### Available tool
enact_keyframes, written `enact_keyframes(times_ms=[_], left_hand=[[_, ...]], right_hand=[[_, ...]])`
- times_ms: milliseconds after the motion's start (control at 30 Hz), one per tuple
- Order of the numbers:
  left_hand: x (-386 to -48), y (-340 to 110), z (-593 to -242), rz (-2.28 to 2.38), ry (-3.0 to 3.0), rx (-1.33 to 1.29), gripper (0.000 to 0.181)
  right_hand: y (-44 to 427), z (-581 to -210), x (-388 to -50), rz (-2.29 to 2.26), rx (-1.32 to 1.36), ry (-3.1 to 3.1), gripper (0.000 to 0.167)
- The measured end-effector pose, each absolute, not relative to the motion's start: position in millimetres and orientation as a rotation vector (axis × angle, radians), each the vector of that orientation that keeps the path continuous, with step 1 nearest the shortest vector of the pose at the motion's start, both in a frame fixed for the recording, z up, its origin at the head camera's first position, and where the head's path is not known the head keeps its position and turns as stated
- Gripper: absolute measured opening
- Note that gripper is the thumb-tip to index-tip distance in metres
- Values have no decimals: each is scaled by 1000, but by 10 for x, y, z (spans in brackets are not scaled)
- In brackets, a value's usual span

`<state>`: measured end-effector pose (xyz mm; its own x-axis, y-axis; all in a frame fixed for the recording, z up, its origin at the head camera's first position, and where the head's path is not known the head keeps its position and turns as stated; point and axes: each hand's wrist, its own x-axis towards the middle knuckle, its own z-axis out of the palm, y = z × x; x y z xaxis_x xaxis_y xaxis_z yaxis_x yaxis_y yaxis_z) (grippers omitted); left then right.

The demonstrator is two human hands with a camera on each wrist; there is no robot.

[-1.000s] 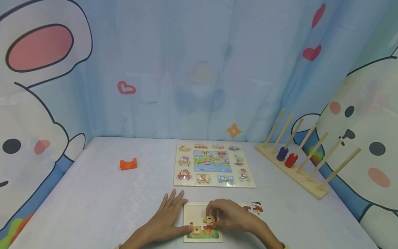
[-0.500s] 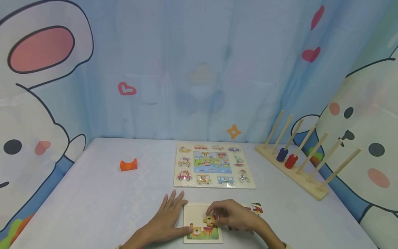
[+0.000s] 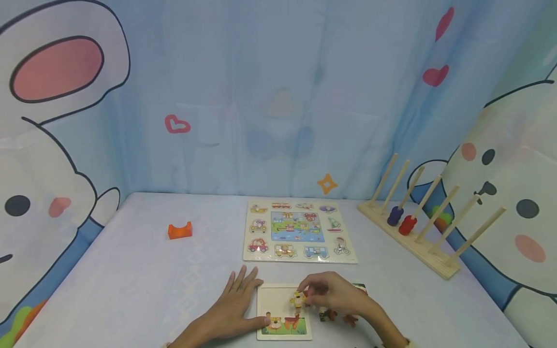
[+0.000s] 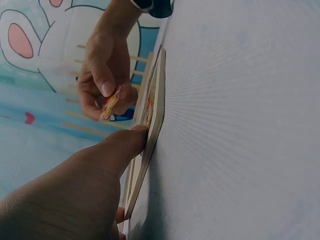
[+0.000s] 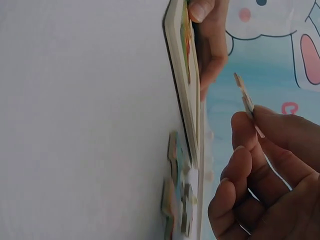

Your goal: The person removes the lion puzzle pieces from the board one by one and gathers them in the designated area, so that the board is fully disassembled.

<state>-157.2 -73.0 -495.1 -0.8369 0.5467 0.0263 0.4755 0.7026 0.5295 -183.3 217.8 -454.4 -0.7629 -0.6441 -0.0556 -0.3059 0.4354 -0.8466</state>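
A small wooden puzzle board (image 3: 274,296) lies flat near the front of the table, with animal-picture pieces (image 3: 274,323) fitted along its lower part. My left hand (image 3: 232,307) rests at the board's left side, fingers straight and thumb on its edge. Above the board's right part, my right hand (image 3: 332,292) pinches a yellow puzzle piece (image 3: 298,299) between thumb and fingers. In the right wrist view this puzzle piece (image 5: 243,92) is tilted and clear of the board. Loose puzzle pieces (image 3: 350,320) lie right of the board, partly hidden by the right hand.
A larger vehicle puzzle (image 3: 300,249) lies behind the small board. To the back right stands a wooden rack (image 3: 428,256) with upright pegs and blue and red beads. An orange block (image 3: 180,230) sits at the back left. A blue cartoon curtain (image 3: 278,72) hangs behind the table.
My right hand has lifted the yellow puzzle piece up and slightly right, away from the fitted pieces. More of the loose pieces shows below that hand. The left hand stays in place.
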Motion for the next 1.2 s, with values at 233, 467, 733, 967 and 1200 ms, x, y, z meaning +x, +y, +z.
enact_keyframes(times_ms=[233, 467, 733, 967, 1200], left_hand=[[-1569, -733, -4945, 812, 2766, 847, 85], [-1563, -749, -4944, 813, 2776, 870, 84], [-1565, -748, -4969, 801, 2786, 872, 84], [-1564, -748, -4974, 793, 2799, 878, 84], [-1563, -754, -4970, 793, 2805, 891, 83]], right_hand=[[2491, -4517, -1777, -1311, -635, 2317, 25], [2964, -4493, -1726, -1318, -477, 2376, 30], [3336, -4503, -1688, -1222, -439, 2356, 27], [3472, -4546, -1694, -1262, -408, 2255, 23], [3539, -4578, -1686, -1260, -432, 2198, 20]])
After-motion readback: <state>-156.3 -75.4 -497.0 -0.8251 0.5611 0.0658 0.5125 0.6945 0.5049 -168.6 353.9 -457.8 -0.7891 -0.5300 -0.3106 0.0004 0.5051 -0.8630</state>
